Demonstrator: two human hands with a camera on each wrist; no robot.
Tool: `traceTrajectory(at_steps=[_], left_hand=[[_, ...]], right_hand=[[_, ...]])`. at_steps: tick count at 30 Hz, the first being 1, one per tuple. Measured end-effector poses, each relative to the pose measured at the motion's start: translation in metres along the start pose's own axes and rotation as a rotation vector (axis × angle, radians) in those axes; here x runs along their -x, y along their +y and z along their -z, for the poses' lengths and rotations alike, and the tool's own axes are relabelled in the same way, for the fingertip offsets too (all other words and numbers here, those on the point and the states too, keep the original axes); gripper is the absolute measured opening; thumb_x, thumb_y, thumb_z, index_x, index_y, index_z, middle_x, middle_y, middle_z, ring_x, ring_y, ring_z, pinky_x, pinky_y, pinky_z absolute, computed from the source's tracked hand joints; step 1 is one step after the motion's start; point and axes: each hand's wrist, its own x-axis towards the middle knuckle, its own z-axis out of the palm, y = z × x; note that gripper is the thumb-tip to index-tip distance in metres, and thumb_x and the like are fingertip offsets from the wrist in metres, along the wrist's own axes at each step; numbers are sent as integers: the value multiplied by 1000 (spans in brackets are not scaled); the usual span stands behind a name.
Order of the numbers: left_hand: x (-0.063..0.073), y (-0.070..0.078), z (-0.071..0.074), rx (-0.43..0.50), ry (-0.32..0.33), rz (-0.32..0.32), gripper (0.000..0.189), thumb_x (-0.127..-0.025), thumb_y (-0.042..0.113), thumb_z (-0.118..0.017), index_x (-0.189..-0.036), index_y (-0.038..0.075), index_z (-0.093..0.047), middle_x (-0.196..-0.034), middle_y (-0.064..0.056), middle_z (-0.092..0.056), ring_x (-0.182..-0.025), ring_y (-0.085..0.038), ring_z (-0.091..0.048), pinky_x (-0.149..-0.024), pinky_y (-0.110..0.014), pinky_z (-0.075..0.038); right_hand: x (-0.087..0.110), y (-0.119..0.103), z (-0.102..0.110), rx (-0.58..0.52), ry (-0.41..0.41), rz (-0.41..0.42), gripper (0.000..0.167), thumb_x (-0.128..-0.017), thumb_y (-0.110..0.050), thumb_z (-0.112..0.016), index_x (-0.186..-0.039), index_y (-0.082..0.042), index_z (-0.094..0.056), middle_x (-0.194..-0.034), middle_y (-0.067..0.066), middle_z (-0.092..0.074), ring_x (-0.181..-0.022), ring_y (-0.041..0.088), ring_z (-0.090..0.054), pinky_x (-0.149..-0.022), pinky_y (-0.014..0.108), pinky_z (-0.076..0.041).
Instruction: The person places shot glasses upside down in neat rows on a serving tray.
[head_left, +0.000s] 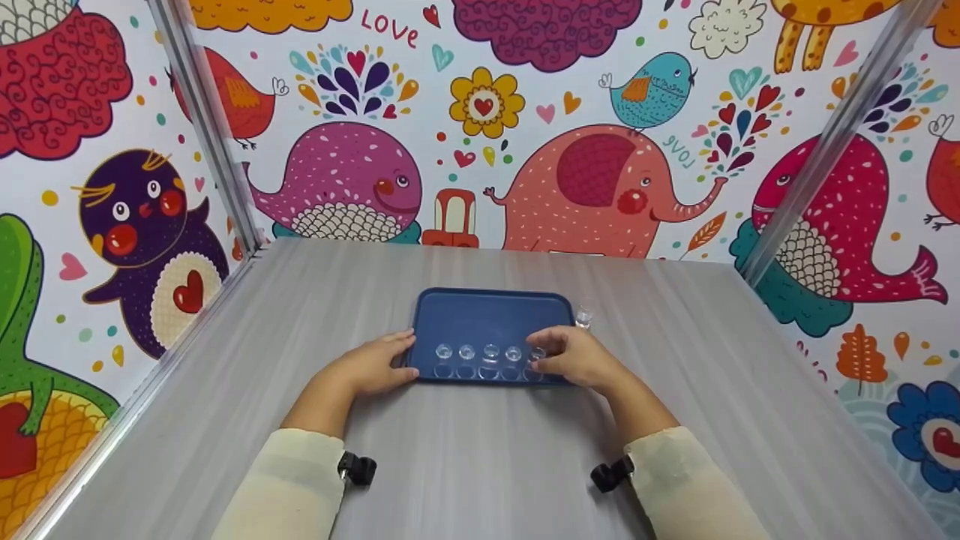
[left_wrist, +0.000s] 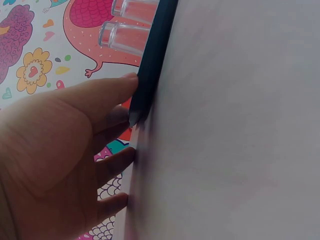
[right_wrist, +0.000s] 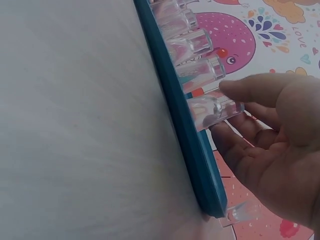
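A blue tray (head_left: 491, 315) lies on the table with a row of several small clear shot glasses (head_left: 490, 352) near its front edge. At the right end of this row, my right hand (head_left: 577, 356) holds a shot glass (right_wrist: 212, 111) between thumb and fingers; its lower end is hidden behind the tray rim in the right wrist view. My left hand (head_left: 375, 365) rests against the tray's left side, thumb by the front corner and the other fingers extended. In the left wrist view its thumb (left_wrist: 120, 87) touches the tray rim (left_wrist: 150, 75).
Another clear glass (head_left: 583, 316) stands on the grey table (head_left: 487, 465) just beyond the tray's right edge. Walls printed with cartoon animals (head_left: 585, 195) enclose the table, with metal posts (head_left: 214, 135) at the corners.
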Motion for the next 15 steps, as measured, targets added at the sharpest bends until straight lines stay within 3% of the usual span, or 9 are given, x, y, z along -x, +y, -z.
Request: traceTrajectory(at_steps=[5, 9, 15], left_hand=[[0, 1, 1, 4, 0, -3, 73, -105, 38, -67, -165, 6, -40, -177, -8, -32, -164, -40, -30, -134, -61, -25], [1, 0, 1, 2, -1, -2, 73, -105, 38, -67, -165, 6, -40, -177, -8, -32, -164, -41, -29, -134, -61, -25], [0, 0, 1, 1, -5, 4, 73, -105, 38, -66, -165, 7, -40, -178, -8, -31, -164, -41, -29, -134, -62, -25]], right_hand=[[0, 2, 11, -55, 53, -17, 43, -95, -22, -82, -135, -10, -73, -131, 12, -76, -120, 25, -70, -110, 45, -59], [1, 4, 21, -80, 125, -62, 40, -98, -26, -79, -135, -15, -72, -130, 9, -74, -120, 25, -67, -109, 42, -59], [-1, 11, 31, -119, 187, -85, 39, -99, -25, -77, -136, -14, -71, -132, 10, -71, -121, 25, -66, -110, 40, -57]])
